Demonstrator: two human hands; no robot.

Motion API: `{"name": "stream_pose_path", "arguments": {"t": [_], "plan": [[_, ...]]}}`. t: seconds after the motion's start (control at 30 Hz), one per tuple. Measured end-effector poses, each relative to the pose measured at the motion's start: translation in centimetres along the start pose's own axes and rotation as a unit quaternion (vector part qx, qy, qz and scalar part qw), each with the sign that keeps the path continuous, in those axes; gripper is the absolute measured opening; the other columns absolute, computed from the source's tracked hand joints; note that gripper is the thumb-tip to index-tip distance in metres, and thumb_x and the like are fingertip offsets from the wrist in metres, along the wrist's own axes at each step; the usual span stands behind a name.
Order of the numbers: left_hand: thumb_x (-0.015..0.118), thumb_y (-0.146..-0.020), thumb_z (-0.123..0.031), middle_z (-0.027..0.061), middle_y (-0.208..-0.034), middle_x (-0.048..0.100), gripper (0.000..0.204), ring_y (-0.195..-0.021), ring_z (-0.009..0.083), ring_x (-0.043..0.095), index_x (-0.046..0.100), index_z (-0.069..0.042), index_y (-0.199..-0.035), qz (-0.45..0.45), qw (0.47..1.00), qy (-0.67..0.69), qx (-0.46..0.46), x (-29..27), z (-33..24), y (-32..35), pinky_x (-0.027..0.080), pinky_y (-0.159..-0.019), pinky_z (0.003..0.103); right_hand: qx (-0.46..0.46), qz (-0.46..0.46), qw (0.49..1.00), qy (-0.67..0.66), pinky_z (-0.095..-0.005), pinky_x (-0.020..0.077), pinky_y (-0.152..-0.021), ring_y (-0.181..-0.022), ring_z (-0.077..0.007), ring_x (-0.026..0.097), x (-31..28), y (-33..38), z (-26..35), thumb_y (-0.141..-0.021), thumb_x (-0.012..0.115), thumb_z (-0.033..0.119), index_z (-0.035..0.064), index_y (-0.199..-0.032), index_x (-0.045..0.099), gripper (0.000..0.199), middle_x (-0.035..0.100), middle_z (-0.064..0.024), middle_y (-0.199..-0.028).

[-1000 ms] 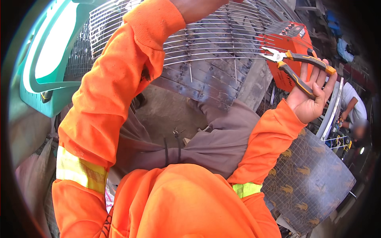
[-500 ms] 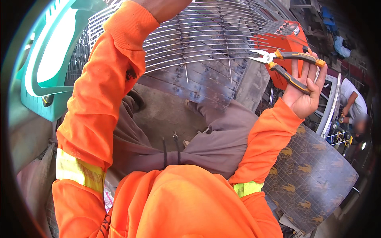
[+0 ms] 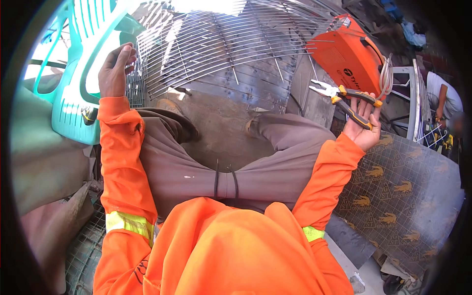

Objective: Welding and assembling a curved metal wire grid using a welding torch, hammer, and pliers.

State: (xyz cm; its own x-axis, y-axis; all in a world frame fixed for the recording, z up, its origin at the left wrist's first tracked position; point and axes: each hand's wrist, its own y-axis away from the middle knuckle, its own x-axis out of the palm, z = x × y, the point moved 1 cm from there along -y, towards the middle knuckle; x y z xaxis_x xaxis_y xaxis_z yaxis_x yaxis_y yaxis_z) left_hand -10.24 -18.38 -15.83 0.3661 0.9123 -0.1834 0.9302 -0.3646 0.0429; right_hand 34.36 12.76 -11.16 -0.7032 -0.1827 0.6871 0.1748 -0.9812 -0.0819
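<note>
Left hand point(image 3: 115, 71) has dropped off the wire grille point(image 3: 221, 44); a second ago it reached up past the top edge, now it hangs open, fingers loose, just left of the grille's near-left corner, possibly brushing it, glare hides contact. Right hand point(image 3: 365, 129) still grips the pliers point(image 3: 344, 98), jaws pointing left at the grille's right edge, near the orange machine point(image 3: 346, 56). Looks like a reposition between cuts or twists.

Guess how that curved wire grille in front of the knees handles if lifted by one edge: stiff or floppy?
The wire grille probably flexes somewhat: its rods look thin and long, with only a few cross bars. It is likely light for its span, being mostly open gaps. It seems awkward one-handed; the left hand sits at its edge while the right hand holds pliers.
</note>
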Motion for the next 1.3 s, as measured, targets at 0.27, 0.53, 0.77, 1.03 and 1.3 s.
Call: {"name": "stream_pose_path", "arguments": {"t": [0.27, 0.53, 0.77, 1.03, 1.3], "plan": [[0.066, -0.088, -0.045, -0.0002, -0.097, 0.060, 0.048, -0.087, 0.0113, 0.055, 0.055, -0.013, -0.121, 0.048, 0.969, -0.195, -0.145, -4.2, 6.8, -1.3, 0.049, -0.072, 0.030, -0.013, 0.130, 0.984, 0.126, -0.0562, 0.0332, -0.111, -0.134, -0.0312, 0.041, 6.2, -1.3, -3.1, -0.073, 0.042, -0.003, -0.0006, -0.147, 0.029, 0.076, 0.043, -0.0202, -0.143], [0.067, -0.087, -0.042, 0.0004, -0.103, 0.061, 0.042, -0.087, 0.0110, 0.058, 0.059, -0.013, -0.116, 0.019, 0.976, -0.140, -0.168, -3.9, 7.9, -2.5, 0.050, -0.068, 0.028, 0.023, 0.267, 0.948, 0.174, -0.0505, 0.0337, -0.112, -0.137, -0.0294, 0.039, 14.2, -4.0, -10.2, -0.075, 0.039, -0.009, -0.0042, -0.147, 0.030, 0.073, 0.044, -0.0205, -0.143], [0.066, -0.089, -0.040, -0.0055, -0.103, 0.064, 0.028, -0.086, 0.0068, 0.057, 0.066, -0.018, -0.108, 0.009, 0.981, -0.085, -0.173, -5.2, 9.3, -4.1, 0.049, -0.067, 0.025, -0.015, 0.305, 0.929, 0.211, -0.0492, 0.0344, -0.112, -0.137, -0.0319, 0.040, 14.8, -4.7, -11.0, -0.074, 0.038, -0.009, -0.0037, -0.147, 0.029, 0.074, 0.045, -0.0219, -0.142], [0.066, -0.090, -0.039, -0.0060, -0.100, 0.064, 0.025, -0.084, 0.0057, 0.057, 0.066, -0.020, -0.107, 0.007, 0.978, -0.100, -0.185, -4.3, 8.1, -3.7, 0.049, -0.068, 0.024, 0.033, 0.286, 0.926, 0.243, -0.0229, 0.0405, -0.098, -0.124, -0.0168, 0.050, 14.9, -4.7, -11.3, -0.086, 0.043, -0.003, -0.0039, -0.147, 0.034, 0.061, 0.048, -0.0130, -0.141], [0.069, -0.087, -0.042, -0.0080, -0.095, 0.063, 0.027, -0.081, 0.0056, 0.057, 0.066, -0.020, -0.102, 0.037, 0.971, -0.117, -0.203, -4.5, 8.9, -4.0, 0.047, -0.065, 0.024, 0.018, 0.315, 0.915, 0.252, -0.0225, 0.0414, -0.095, -0.121, -0.0145, 0.052, 15.2, -4.9, -11.4, -0.082, 0.043, -0.004, -0.0023, -0.148, 0.033, 0.067, 0.048, -0.0117, -0.141]]}}
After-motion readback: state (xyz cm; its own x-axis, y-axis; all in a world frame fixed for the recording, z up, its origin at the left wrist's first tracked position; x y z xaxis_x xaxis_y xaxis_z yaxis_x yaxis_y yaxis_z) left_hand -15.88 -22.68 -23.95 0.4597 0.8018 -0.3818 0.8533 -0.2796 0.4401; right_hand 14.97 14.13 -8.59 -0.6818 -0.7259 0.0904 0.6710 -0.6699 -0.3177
